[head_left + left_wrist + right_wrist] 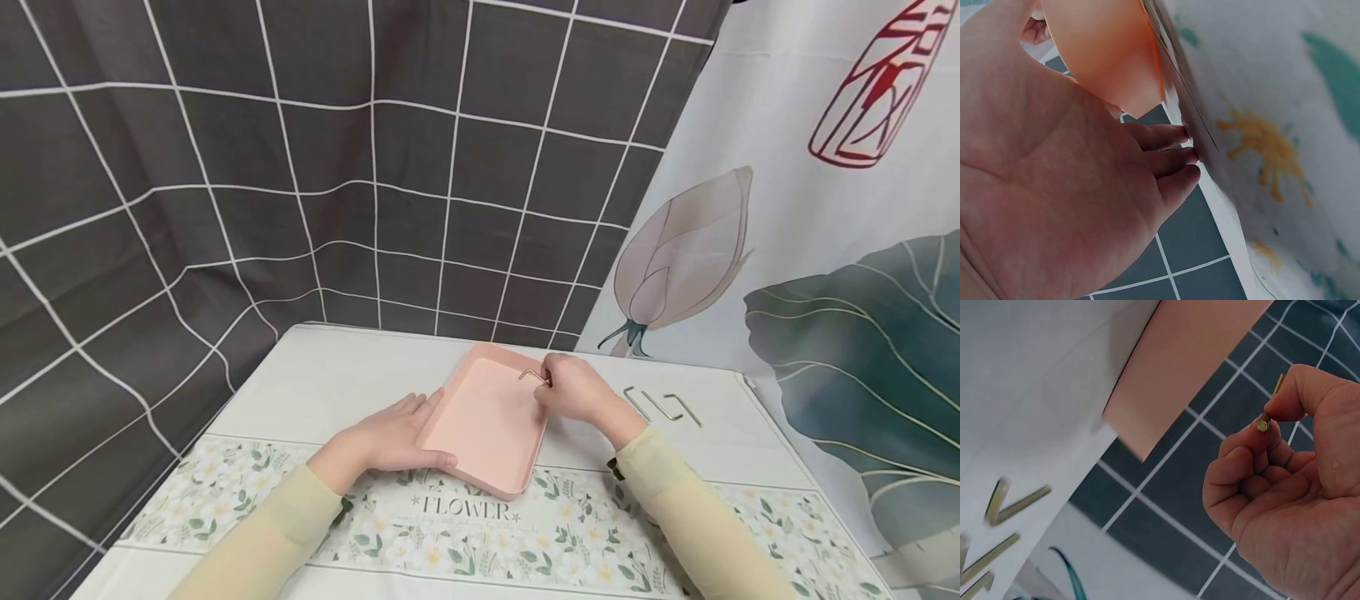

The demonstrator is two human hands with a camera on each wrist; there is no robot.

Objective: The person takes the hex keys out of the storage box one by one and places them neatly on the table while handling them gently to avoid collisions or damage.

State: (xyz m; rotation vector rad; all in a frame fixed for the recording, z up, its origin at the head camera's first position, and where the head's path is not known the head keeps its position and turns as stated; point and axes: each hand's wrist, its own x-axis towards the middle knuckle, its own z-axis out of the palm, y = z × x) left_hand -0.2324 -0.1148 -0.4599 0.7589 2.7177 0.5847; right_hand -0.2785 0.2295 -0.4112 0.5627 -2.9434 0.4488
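Note:
A shallow pink tray (487, 425) lies at an angle on the table. My left hand (393, 437) rests against its left side, fingers straight and the thumb across the near-left rim. In the left wrist view, the fingertips (1175, 187) reach down beside the tray to the tablecloth. Over the tray's right side, my right hand (573, 387) pinches a brass-coloured hex key (529, 372) between thumb and index finger. Its bent end points left above the tray floor. The right wrist view shows the key's six-sided tip (1263, 426) at the fingertips, the other fingers curled in.
Right of the tray, three more hex keys (682, 408) lie side by side on the white tablecloth (337, 367). A floral band with lettering (476, 508) crosses the cloth in front. Behind hang a dark checked curtain (420, 217) and a white curtain with plant prints (780, 108).

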